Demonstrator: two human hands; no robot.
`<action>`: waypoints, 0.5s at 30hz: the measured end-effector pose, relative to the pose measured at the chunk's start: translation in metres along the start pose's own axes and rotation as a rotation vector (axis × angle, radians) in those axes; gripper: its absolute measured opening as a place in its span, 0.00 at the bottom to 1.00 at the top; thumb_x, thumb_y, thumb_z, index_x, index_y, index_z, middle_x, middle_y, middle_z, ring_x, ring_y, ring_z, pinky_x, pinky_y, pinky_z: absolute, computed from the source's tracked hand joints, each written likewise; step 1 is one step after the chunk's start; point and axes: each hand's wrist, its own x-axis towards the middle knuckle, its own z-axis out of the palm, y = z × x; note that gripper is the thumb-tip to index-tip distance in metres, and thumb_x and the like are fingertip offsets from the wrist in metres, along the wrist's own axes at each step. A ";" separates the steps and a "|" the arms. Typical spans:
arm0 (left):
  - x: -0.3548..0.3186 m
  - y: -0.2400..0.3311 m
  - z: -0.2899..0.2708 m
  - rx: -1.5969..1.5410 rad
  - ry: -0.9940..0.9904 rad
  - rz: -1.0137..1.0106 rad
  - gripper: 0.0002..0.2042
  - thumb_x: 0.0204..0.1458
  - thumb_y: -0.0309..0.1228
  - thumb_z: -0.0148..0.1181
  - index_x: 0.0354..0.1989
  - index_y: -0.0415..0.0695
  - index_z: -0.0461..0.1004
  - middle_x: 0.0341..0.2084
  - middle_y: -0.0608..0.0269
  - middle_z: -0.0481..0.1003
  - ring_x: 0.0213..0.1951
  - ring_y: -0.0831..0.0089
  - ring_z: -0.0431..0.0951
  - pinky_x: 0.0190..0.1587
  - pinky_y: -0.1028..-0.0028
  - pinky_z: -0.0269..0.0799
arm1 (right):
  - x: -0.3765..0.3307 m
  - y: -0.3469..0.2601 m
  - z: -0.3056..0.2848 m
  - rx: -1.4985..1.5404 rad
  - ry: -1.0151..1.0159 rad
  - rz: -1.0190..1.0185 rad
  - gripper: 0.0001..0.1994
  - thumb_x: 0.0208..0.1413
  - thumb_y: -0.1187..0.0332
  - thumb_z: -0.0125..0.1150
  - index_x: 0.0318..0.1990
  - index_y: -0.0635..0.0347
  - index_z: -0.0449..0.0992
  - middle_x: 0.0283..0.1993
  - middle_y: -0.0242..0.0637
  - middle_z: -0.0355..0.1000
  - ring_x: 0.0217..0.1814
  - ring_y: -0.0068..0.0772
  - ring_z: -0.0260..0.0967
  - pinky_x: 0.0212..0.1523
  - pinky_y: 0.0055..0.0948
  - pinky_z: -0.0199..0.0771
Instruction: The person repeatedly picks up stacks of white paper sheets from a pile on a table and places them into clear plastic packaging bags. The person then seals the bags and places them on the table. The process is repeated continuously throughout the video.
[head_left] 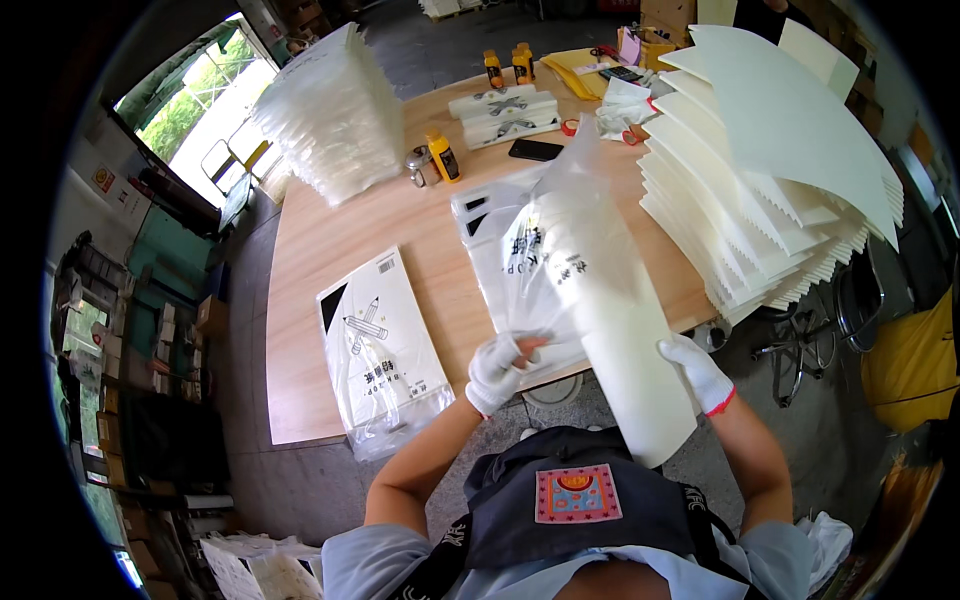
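Both forearms come up from lower edge, bare skin, elbows bent & out to the sides. L hand (497, 368) in white knit glove w/ fingertips cut off, bare tips showing; wrist cocked inward, fingers curled shut in a pinch, thumb side up. L forearm angles up-right from approx. the body's left side toward centre. R hand (697, 372) also in white glove, red-trimmed cuff at wrist; fingers closed in a grip, back of hand facing camera, knuckles pointing up-left. R forearm runs up-left from right shoulder area, steeper than the L. Hands at same height, apart from each other, both in front of chest.
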 end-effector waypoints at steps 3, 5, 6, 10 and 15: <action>0.017 -0.009 0.011 0.084 0.012 0.167 0.18 0.35 0.14 0.49 0.37 0.42 0.75 0.36 0.57 0.78 0.25 0.67 0.73 0.31 0.73 0.72 | 0.009 0.003 0.008 -0.089 0.064 -0.128 0.19 0.60 0.65 0.48 0.54 0.67 0.68 0.51 0.41 0.71 0.50 0.32 0.71 0.50 0.30 0.70; 0.056 0.005 0.032 0.117 0.051 0.325 0.20 0.38 0.14 0.49 0.42 0.42 0.76 0.36 0.56 0.78 0.25 0.66 0.73 0.31 0.73 0.72 | 0.035 0.015 -0.002 -0.355 0.166 -0.200 0.17 0.59 0.65 0.47 0.53 0.64 0.70 0.50 0.45 0.71 0.49 0.37 0.72 0.48 0.32 0.72; 0.078 0.022 0.036 0.066 0.016 0.209 0.18 0.38 0.15 0.50 0.40 0.42 0.76 0.35 0.55 0.77 0.25 0.64 0.74 0.31 0.73 0.71 | 0.041 0.008 0.020 -0.811 0.271 -0.084 0.17 0.59 0.65 0.47 0.51 0.63 0.70 0.49 0.47 0.72 0.49 0.40 0.72 0.48 0.34 0.72; 0.095 0.041 0.076 0.258 -0.151 0.170 0.14 0.39 0.18 0.51 0.36 0.42 0.75 0.32 0.54 0.76 0.26 0.61 0.75 0.32 0.73 0.71 | 0.054 0.000 0.067 -1.712 0.497 0.045 0.16 0.55 0.61 0.48 0.46 0.58 0.73 0.43 0.54 0.72 0.47 0.51 0.71 0.46 0.39 0.72; 0.039 0.010 0.055 0.046 -0.122 0.170 0.11 0.41 0.21 0.52 0.35 0.44 0.75 0.31 0.58 0.77 0.28 0.63 0.76 0.32 0.71 0.72 | 0.029 0.014 0.000 -0.338 0.099 -0.277 0.16 0.56 0.71 0.49 0.52 0.66 0.70 0.44 0.42 0.74 0.47 0.27 0.71 0.49 0.27 0.68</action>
